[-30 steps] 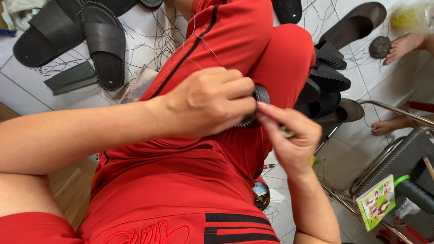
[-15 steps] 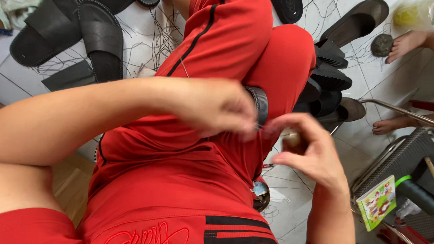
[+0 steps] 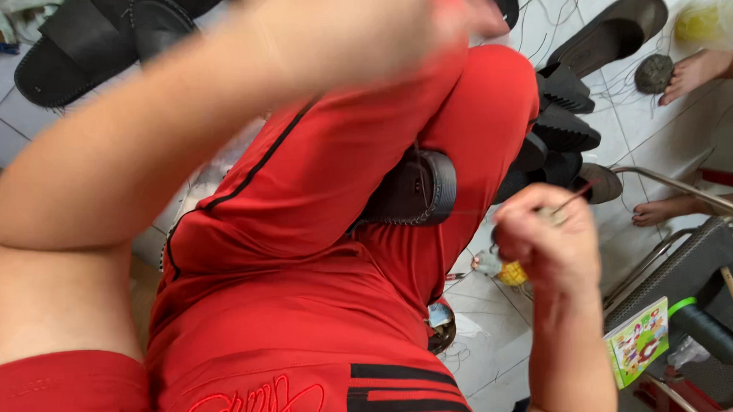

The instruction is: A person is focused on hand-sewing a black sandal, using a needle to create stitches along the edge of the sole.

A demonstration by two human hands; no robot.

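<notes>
White tiled floor point(image 3: 541, 318) — loose threads scattered on it. Black sandals point(image 3: 80, 33) upper left; a dark sole point(image 3: 612, 32) upper right. Another person's bare feet point(image 3: 696, 73) at right edge. Green thread spool point(image 3: 707, 332) beside a colourful small box point(image 3: 636, 341).

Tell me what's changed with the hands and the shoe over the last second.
The left hand let go of the dark shoe and swept up and away, now a blur at the top. The right hand drew back to the right, pinching a thin tool. The shoe stays wedged between the red-clad legs, and the sandals on the floor haven't moved.
</notes>
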